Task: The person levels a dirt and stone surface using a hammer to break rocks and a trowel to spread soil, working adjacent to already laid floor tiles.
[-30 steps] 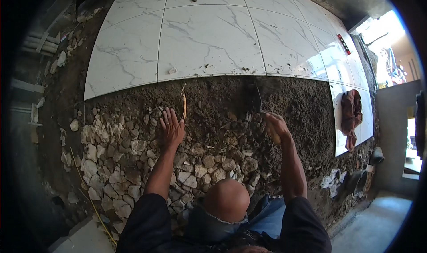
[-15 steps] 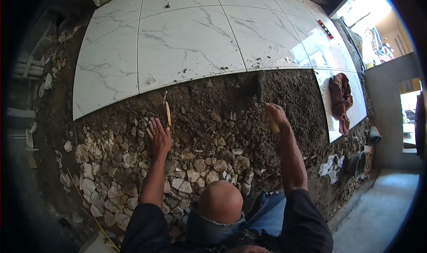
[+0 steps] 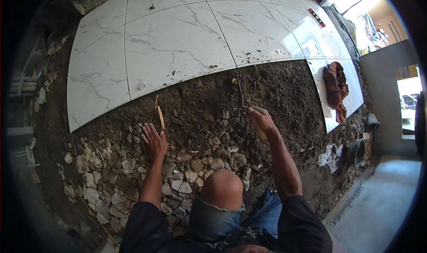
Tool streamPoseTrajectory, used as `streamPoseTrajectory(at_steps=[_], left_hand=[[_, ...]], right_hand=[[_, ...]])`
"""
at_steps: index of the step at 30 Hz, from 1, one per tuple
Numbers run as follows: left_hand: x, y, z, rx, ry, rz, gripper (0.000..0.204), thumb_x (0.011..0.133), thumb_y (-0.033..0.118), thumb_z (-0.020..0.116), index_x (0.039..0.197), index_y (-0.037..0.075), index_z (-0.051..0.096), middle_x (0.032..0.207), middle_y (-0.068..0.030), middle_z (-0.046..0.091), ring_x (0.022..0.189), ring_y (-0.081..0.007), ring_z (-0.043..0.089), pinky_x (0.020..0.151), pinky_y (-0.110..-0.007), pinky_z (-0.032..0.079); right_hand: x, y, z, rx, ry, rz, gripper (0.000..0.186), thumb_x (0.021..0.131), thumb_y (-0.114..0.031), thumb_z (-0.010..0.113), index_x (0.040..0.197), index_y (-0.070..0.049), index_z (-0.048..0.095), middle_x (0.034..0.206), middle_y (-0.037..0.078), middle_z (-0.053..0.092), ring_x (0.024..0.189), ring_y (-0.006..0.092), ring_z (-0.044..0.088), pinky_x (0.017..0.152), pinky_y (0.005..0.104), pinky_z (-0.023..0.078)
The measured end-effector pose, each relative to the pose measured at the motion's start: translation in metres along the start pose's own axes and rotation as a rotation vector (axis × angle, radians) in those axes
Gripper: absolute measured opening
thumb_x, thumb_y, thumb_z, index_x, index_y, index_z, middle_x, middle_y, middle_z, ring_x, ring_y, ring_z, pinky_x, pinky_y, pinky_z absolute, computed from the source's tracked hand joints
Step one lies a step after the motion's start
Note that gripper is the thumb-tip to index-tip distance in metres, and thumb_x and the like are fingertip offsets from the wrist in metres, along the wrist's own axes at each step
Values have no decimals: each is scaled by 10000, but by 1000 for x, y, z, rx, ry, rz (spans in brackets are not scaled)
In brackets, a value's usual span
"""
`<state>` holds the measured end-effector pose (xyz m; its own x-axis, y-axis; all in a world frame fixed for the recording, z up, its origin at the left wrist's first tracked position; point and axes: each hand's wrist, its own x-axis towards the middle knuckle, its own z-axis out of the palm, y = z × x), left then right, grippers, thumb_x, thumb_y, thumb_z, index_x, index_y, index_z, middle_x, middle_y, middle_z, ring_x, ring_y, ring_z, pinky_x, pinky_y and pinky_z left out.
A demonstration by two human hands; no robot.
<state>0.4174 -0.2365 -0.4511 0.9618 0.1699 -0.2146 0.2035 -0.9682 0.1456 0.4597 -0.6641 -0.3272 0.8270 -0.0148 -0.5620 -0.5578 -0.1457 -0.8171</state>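
My right hand (image 3: 262, 121) is wrapped round the wooden handle of a trowel (image 3: 240, 90). Its thin dark blade appears edge-on, pointing away from me over the soil (image 3: 284, 90) near the edge of the white marbled floor tiles (image 3: 178, 39). A small pale chip (image 3: 234, 81) lies beside the blade's tip. On the left, my left hand (image 3: 155, 141) rests with fingers spread where the dark soil meets the broken stones (image 3: 104, 164). Just beyond its fingertips lies a pale split strip of wood (image 3: 161, 117), apart from the trowel.
A crumpled reddish-brown cloth (image 3: 336, 86) lies on the tiles at right. Farther back sits a short red-and-black bar (image 3: 316, 18). Crumbs of dirt dot the tile edge. Near the right wall are a dark bucket (image 3: 354, 153) and white crumpled scrap (image 3: 330, 158). A yellowish line (image 3: 95, 215) runs lower left.
My right hand has drawn the trowel leftward, and its blade has turned to show its thin edge. My left hand stays spread on the ground. The whole view has shifted slightly.
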Motion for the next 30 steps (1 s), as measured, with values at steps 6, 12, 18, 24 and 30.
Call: streamPoseTrajectory(at_steps=[6,12,18,24,30], left_hand=[[9,7,8,10,35,43,657,1015,351,322,1494,5,35,1566,-183,8,1454,-321,10,1164,-508,47],[3,-3,3,33,18,12,663,1013,358,329,1492,-1,45,1564,-187,20,1454,-322,12,1161,-512,66],[9,-9,14,31,75,56,671,1010,386,333,1507,49,33,1567,-176,20,1453,-326,14,1159,-512,65],[35,86,-15,-410,362,359,530,941,289,534,1407,95,373,1460,-163,337,1355,-347,308,1091,-528,259],[94,249,-18,-308,179,702,490,917,317,600,1366,185,456,1414,-121,402,1299,-339,380,1085,-517,314]], right_hand=[[-2,-13,0,101,124,-38,336,925,-350,540,977,-20,575,736,35,565,583,127,549,518,302,466],[-48,-81,1,-242,-218,254,328,909,-312,551,997,1,597,755,41,578,660,136,562,579,300,463],[-139,-85,-70,-704,-74,91,375,865,-323,567,997,28,562,797,142,588,744,252,582,695,400,461],[-238,-81,-115,-742,69,135,387,844,-323,586,969,41,550,826,223,594,784,361,587,727,433,455],[-257,-83,-126,-784,110,4,340,852,-292,591,957,26,537,840,241,591,816,401,586,734,452,447]])
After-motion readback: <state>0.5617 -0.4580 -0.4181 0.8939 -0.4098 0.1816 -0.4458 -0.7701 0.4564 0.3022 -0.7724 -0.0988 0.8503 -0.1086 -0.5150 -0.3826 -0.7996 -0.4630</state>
